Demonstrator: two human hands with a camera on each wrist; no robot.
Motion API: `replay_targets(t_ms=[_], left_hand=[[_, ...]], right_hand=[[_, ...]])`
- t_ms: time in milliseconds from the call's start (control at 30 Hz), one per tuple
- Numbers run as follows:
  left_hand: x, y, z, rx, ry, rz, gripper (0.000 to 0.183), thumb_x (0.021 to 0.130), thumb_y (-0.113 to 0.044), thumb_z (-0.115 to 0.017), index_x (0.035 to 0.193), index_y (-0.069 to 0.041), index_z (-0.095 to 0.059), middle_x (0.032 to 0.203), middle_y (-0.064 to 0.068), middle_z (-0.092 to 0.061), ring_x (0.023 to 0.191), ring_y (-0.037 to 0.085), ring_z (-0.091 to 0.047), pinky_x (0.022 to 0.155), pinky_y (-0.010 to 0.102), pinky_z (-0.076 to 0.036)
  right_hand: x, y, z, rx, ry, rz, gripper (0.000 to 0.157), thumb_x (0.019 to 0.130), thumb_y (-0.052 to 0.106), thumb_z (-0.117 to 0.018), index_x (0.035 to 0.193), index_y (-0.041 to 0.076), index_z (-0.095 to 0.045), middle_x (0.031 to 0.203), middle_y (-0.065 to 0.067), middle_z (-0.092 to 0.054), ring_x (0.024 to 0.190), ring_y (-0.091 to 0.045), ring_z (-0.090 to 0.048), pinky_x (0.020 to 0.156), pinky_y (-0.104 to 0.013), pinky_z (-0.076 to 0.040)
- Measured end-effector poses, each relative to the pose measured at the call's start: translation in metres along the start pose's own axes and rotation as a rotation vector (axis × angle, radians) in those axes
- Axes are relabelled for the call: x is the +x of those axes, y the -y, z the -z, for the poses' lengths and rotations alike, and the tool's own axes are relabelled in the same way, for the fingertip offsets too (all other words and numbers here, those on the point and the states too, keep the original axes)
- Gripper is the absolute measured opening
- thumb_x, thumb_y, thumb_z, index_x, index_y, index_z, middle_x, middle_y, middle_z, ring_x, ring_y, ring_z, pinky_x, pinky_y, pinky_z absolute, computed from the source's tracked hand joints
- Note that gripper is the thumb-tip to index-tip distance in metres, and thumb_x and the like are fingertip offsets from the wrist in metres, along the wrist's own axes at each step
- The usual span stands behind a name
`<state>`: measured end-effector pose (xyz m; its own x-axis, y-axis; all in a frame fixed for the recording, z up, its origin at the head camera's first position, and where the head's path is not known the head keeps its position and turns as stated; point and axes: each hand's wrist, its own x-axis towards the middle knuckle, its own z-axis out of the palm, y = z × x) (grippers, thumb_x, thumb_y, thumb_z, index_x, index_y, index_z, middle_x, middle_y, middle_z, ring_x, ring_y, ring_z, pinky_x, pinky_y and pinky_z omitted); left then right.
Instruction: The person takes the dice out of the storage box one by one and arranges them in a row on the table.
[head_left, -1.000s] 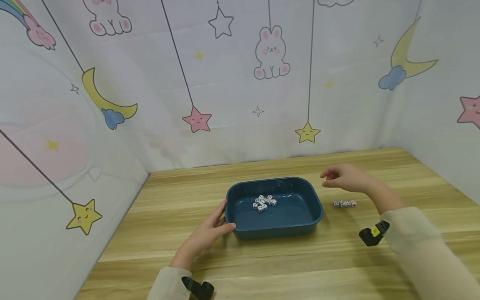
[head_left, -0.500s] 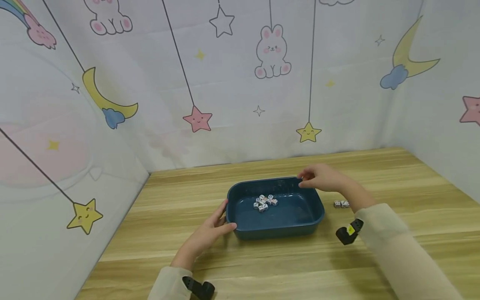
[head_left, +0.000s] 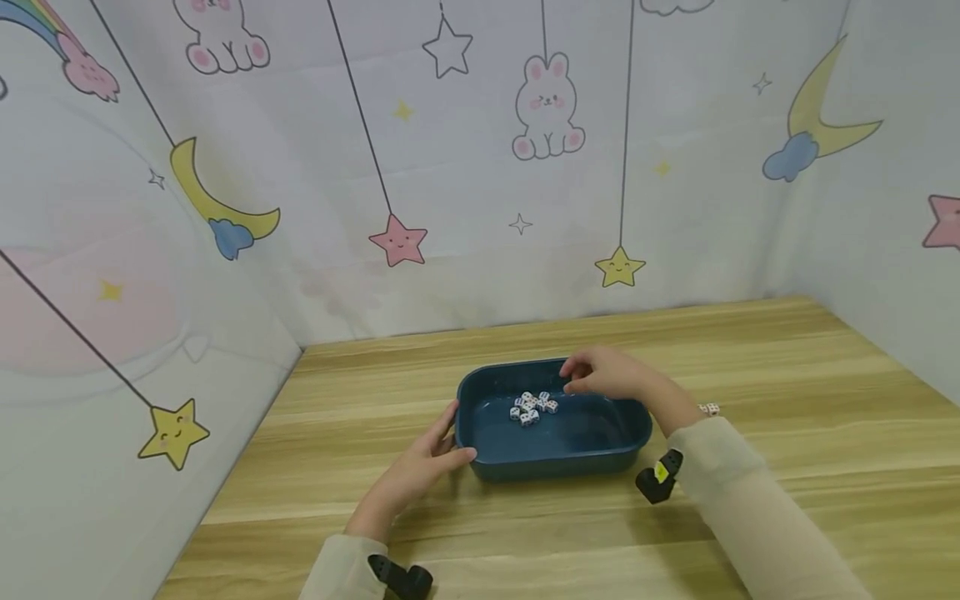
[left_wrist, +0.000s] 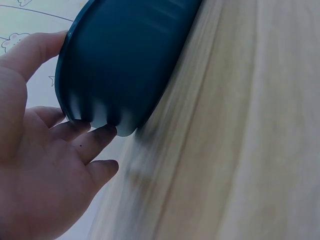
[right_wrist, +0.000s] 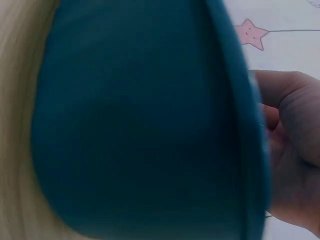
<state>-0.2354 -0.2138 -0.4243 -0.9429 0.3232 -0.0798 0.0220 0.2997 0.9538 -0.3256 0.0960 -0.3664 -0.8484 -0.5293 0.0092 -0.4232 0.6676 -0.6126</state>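
A dark blue, deep rectangular tray (head_left: 555, 470) stands on the wooden table. White dice (head_left: 528, 413) lie in a loose pile inside it, left of its middle. My left hand (head_left: 411, 473) holds the tray's left end, thumb (left_wrist: 42, 50) at the rim and fingers bent against the end wall. Over the tray's back right part hovers my right hand (head_left: 611, 373), fingers loosely curved, with a gap between thumb and forefinger and no die showing there. In the right wrist view the tray wall hides its fingertips. More dice (head_left: 711, 409) sit right of the tray, partly behind my right forearm.
The wooden table (head_left: 360, 392) runs back to a white cloth wall (head_left: 465, 283) printed with stars, moons and rabbits. Similar walls close off the left and right sides. Each sleeve cuff carries a small black camera mount (head_left: 660, 477).
My right hand has moved left from beside the tray to over its inside, and its forearm now covers part of the dice row. The left hand keeps its place on the tray.
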Motion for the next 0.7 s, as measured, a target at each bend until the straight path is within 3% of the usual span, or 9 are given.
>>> replay_targets(t_ms=[433, 700], left_hand=[[-0.002, -0.001, 0.000, 0.025, 0.004, -0.005, 0.081, 0.093, -0.023, -0.064, 0.156, -0.022, -0.014, 0.162, 0.006, -0.011, 0.144, 0.032, -0.025, 0.114, 0.050, -0.023], [-0.002, -0.002, -0.001, 0.021, -0.001, -0.005, 0.081, 0.093, -0.025, -0.065, 0.156, -0.023, -0.014, 0.162, 0.004, -0.011, 0.144, 0.031, -0.025, 0.114, 0.049, -0.023]], right_hand=[[0.013, -0.004, -0.031, -0.017, 0.021, 0.006, 0.023, 0.088, 0.015, -0.069, 0.105, 0.000, -0.068, 0.086, -0.004, -0.064, 0.075, -0.014, -0.055, 0.069, -0.030, -0.048], [0.018, -0.005, -0.038, -0.037, 0.011, -0.048, 0.022, 0.087, 0.014, -0.069, 0.104, 0.000, -0.068, 0.084, -0.004, -0.063, 0.074, -0.015, -0.054, 0.068, -0.031, -0.047]])
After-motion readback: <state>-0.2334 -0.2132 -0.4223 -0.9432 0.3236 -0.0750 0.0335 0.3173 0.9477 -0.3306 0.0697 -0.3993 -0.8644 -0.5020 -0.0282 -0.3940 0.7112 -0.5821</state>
